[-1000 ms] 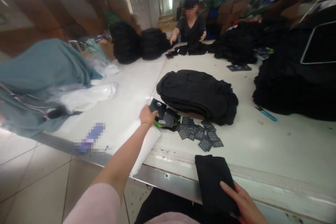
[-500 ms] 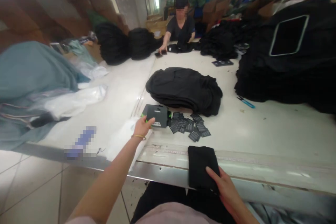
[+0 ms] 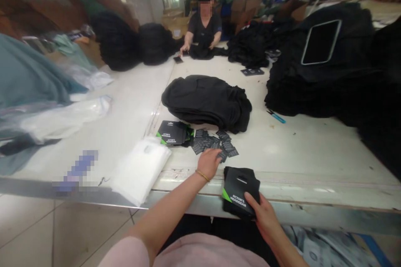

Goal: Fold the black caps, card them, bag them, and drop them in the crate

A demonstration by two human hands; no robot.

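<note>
Black cloth (image 3: 236, 212) under a card (image 3: 239, 190) is held in the right hand (image 3: 266, 212), at the worktop (image 3: 282, 150) edge. Left hand (image 3: 209, 163), closure I cannot tell; picking labels (image 3: 203, 138) seems the step, calling for a fine pinch.

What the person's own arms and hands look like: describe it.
The left arm wears a short, pale pink fabric sleeve and a thin, gold-coloured bangle at the wrist. Left hand and right hand are ungloved. The right forearm shows no band; its sleeve is unseen.
</note>
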